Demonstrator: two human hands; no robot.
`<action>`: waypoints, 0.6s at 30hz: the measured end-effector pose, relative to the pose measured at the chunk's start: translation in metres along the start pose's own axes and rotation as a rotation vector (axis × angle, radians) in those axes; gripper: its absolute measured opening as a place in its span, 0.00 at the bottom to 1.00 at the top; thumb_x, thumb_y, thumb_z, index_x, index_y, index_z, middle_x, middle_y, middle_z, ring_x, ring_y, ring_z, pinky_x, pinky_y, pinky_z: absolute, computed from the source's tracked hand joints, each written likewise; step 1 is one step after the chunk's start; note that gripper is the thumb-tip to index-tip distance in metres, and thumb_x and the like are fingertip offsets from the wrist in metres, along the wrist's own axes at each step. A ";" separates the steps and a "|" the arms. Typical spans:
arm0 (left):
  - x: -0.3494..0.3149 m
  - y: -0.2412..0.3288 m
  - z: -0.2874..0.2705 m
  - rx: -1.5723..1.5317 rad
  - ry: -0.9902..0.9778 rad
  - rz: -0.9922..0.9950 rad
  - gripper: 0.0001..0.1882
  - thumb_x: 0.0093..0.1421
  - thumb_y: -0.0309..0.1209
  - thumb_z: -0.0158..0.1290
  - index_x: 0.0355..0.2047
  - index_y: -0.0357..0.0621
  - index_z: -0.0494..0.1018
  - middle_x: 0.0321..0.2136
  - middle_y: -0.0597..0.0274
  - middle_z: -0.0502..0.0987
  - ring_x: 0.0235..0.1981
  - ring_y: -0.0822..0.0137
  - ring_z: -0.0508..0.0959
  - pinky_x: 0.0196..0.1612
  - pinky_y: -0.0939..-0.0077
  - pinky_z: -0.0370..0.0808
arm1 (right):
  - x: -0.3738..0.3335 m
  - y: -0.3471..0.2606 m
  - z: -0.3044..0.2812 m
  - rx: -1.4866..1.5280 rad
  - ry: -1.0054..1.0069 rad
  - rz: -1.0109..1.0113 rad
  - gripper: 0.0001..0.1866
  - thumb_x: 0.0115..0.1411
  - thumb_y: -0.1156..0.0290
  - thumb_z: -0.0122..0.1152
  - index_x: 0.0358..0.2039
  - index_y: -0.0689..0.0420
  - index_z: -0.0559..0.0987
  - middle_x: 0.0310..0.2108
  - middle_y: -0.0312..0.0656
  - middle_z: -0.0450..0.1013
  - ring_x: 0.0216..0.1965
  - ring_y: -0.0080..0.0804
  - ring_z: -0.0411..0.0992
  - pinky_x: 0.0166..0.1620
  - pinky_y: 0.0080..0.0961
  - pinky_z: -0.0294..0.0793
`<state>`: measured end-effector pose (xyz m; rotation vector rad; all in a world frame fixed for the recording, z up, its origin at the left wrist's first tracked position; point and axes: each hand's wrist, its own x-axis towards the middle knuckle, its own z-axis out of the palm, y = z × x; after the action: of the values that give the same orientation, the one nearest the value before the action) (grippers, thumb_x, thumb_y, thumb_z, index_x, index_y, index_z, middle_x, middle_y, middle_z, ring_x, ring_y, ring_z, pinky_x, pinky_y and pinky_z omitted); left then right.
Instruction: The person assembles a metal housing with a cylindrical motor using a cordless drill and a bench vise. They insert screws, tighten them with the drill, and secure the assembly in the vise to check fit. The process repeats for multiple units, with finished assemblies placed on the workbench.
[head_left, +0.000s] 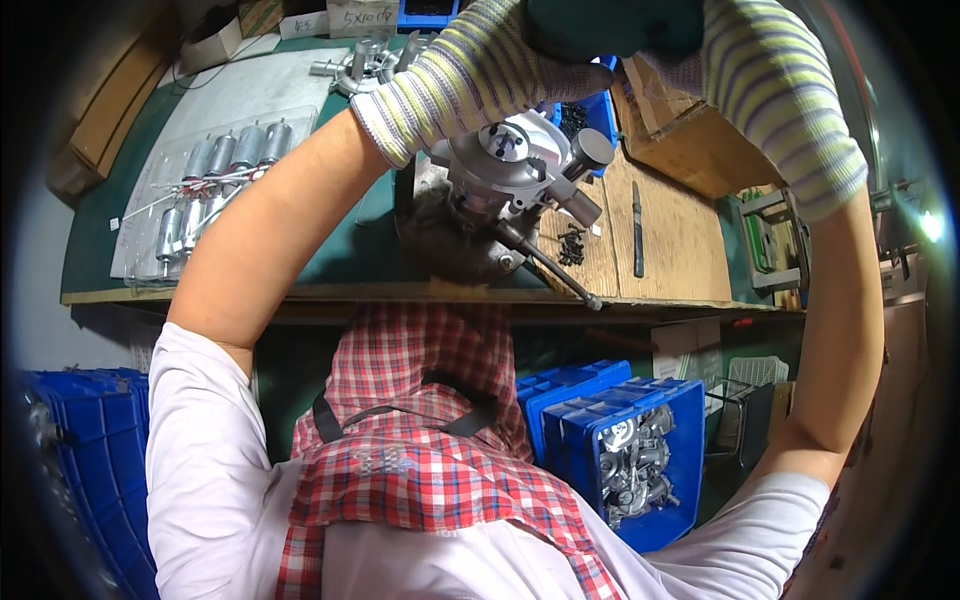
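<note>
A white light [931, 226] glares far right; edges bend into black.

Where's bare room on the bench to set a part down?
The wooden board looks bare right of the knife, below the cardboard box. Crowded: left among motors, and between the metal fixture and knife, where black screws lie.

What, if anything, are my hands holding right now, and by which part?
That cannot be told: the left hand and right hand are at the top edge, any grip out of sight, and the dark shape between them is unclear.
</note>
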<state>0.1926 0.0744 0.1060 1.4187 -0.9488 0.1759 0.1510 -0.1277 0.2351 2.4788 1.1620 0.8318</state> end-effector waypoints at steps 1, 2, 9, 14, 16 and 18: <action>0.000 0.008 -0.006 -0.092 -0.023 -0.061 0.32 0.54 0.23 0.66 0.58 0.42 0.66 0.48 0.58 0.77 0.47 0.67 0.76 0.49 0.69 0.79 | 0.007 0.000 0.006 0.025 0.027 -0.023 0.35 0.53 0.74 0.71 0.62 0.44 0.71 0.49 0.45 0.76 0.47 0.38 0.77 0.48 0.32 0.80; -0.007 0.001 -0.008 -0.048 0.108 0.009 0.31 0.53 0.21 0.66 0.56 0.41 0.67 0.45 0.61 0.78 0.43 0.69 0.76 0.47 0.70 0.79 | 0.014 0.001 0.011 0.039 0.048 -0.040 0.35 0.53 0.74 0.71 0.62 0.44 0.71 0.49 0.45 0.76 0.47 0.38 0.77 0.48 0.32 0.80; -0.019 -0.020 -0.016 0.320 0.223 0.041 0.30 0.52 0.47 0.71 0.49 0.43 0.76 0.39 0.59 0.83 0.40 0.66 0.83 0.46 0.70 0.81 | 0.026 0.001 0.014 0.073 0.083 -0.057 0.36 0.52 0.75 0.71 0.62 0.45 0.70 0.49 0.45 0.76 0.47 0.37 0.77 0.47 0.31 0.81; -0.006 0.004 0.011 -0.198 0.163 -0.037 0.31 0.54 0.25 0.67 0.57 0.42 0.66 0.44 0.61 0.79 0.41 0.68 0.78 0.46 0.71 0.81 | 0.012 0.003 0.002 0.044 0.039 -0.005 0.36 0.52 0.75 0.71 0.62 0.47 0.70 0.48 0.45 0.76 0.47 0.36 0.77 0.47 0.31 0.81; -0.011 0.008 -0.001 -0.174 0.157 -0.086 0.31 0.55 0.25 0.67 0.57 0.42 0.66 0.43 0.61 0.79 0.41 0.69 0.79 0.45 0.71 0.81 | 0.022 0.003 0.014 0.075 0.081 -0.034 0.36 0.52 0.76 0.71 0.62 0.47 0.70 0.48 0.44 0.76 0.47 0.36 0.77 0.46 0.30 0.81; -0.011 0.006 -0.005 -0.113 0.155 -0.096 0.31 0.55 0.26 0.67 0.56 0.41 0.66 0.42 0.61 0.79 0.41 0.69 0.79 0.43 0.72 0.81 | 0.025 0.004 0.013 0.076 0.084 -0.036 0.36 0.52 0.76 0.72 0.62 0.47 0.70 0.48 0.44 0.76 0.47 0.36 0.77 0.46 0.30 0.81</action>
<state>0.1839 0.0843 0.1038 1.3233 -0.7506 0.1554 0.1739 -0.1110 0.2357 2.4963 1.2858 0.9058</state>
